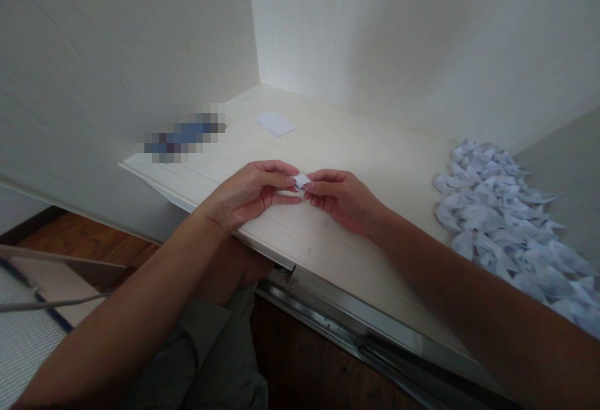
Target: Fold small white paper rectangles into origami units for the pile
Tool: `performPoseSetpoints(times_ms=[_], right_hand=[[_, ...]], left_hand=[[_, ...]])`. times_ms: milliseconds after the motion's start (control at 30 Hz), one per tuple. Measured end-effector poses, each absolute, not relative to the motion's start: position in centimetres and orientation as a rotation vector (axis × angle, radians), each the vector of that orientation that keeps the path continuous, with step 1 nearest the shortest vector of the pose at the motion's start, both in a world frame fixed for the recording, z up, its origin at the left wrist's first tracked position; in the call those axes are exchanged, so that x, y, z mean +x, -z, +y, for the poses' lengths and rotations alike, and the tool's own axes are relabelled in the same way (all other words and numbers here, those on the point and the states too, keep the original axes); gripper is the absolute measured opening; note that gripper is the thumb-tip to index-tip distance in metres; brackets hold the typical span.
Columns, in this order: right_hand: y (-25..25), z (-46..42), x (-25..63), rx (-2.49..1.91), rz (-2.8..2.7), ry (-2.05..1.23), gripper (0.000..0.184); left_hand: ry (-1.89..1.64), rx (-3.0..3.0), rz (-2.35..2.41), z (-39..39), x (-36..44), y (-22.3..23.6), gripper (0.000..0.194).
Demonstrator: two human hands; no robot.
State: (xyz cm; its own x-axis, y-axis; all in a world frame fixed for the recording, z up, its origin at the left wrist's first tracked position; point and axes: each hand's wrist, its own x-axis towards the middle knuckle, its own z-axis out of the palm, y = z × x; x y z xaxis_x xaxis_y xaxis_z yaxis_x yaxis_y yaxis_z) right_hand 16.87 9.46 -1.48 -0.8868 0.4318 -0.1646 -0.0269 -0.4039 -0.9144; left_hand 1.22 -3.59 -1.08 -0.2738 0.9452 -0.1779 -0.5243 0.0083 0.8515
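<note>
A small piece of folded white paper (300,180) is pinched between my two hands, just above the front part of the desk. My left hand (260,190) grips its left side between thumb and fingers, with the lower fingers stretched out under it. From the right, my right hand (342,197) pinches the other side, its remaining fingers curled. The fingertips hide parts of the paper, so its full shape cannot be made out.
Many folded white paper pieces (497,210) lie heaped along the desk's right side. Flat white paper (276,124) rests toward the back of the white desk (375,141). A blurred-out bluish object (185,137) is at the left. Walls enclose the back and sides.
</note>
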Motion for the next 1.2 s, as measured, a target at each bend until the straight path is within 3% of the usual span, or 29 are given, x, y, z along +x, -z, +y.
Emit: performPoseSetpoints(times_ms=[200,467,833,1200], right_hand=[[1.5,9.0,16.7,-0.574,-1.492,-2.283,0.019],[1.3,9.2,16.7,-0.605,-1.612,-2.265,0.017],[2.1,8.3,16.8,-0.644,-1.848,-1.801,0.02],[1.6,8.2,16.8,-0.737,-1.938,-1.736,0.017]], left_hand=[[-1.617,0.532,1.171,-3.5,1.6,0.7,0.011],[-1.374,0.736,1.383,-3.5,0.4,-0.1,0.015],[-1.497,0.75,1.485,-3.1,1.5,0.6,0.015],[-1.363,0.756,1.534,-3.5,1.4,-0.4,0.018]])
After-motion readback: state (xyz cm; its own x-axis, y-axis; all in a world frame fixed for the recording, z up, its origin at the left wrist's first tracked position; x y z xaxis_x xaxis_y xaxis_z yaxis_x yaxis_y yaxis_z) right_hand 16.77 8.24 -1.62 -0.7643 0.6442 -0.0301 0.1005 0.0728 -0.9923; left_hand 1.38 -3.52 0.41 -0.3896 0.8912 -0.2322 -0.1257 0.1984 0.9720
